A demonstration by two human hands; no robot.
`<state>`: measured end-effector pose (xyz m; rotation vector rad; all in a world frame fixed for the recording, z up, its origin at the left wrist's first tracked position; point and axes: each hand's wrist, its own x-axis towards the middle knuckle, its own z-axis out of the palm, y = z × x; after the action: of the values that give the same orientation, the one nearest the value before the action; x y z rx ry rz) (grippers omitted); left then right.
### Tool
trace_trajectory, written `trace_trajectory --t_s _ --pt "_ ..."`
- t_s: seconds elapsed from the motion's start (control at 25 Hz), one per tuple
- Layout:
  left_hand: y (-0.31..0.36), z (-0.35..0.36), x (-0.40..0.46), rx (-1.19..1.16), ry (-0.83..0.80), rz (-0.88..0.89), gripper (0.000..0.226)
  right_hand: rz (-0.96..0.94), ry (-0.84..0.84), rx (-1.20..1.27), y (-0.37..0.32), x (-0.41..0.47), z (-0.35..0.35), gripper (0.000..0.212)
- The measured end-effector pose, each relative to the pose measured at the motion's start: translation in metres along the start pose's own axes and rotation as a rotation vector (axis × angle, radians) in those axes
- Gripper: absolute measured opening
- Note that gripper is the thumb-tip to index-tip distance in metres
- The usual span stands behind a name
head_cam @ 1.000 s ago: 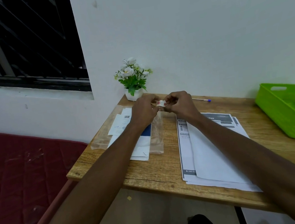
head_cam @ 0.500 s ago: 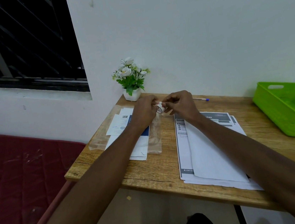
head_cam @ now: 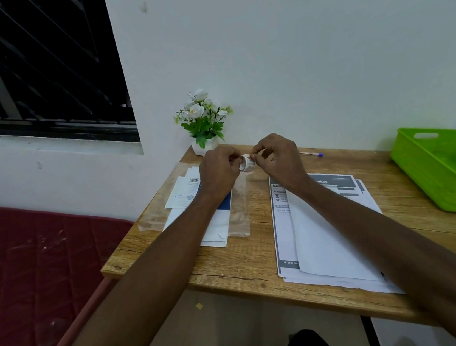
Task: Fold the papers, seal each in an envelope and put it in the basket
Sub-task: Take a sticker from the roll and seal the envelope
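Both hands meet above the far middle of the wooden table (head_cam: 249, 259). My left hand (head_cam: 219, 171) grips a small white roll of tape (head_cam: 246, 163), and my right hand (head_cam: 275, 158) pinches the roll's other side with thumb and forefinger. A stack of printed papers (head_cam: 326, 235) with a blank white sheet on top lies under my right forearm. White envelopes in a clear plastic sleeve (head_cam: 189, 197) lie under my left forearm. The green basket (head_cam: 447, 171) stands at the right edge of the table.
A small pot of white flowers (head_cam: 203, 124) stands at the back by the wall. A blue-capped pen (head_cam: 312, 154) lies behind the papers. A dark red mattress (head_cam: 40, 270) lies left of the table. A barred window is upper left.
Both hands stay together on the tape roll, with the fingers shifting slightly on it. The view has drifted a little; the papers and envelopes have not moved.
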<state>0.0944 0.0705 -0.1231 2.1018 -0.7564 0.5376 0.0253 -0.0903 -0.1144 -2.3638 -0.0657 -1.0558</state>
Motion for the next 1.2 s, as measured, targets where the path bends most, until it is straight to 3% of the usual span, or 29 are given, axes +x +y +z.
trace_trajectory --t_s 0.6,0.96,1.2 --pt "-0.010 0.007 0.003 -0.112 0.018 0.005 0.017 0.021 -0.081 0.246 -0.015 -0.023 -0.027 0.012" --pt "-0.001 0.010 0.029 -0.191 0.084 -0.056 0.020 0.378 0.107 0.480 0.016 -0.038 -0.076 0.016" --pt "-0.006 0.034 0.057 -0.100 0.065 -0.156 0.015 0.594 0.146 0.546 0.043 -0.048 -0.111 0.021"
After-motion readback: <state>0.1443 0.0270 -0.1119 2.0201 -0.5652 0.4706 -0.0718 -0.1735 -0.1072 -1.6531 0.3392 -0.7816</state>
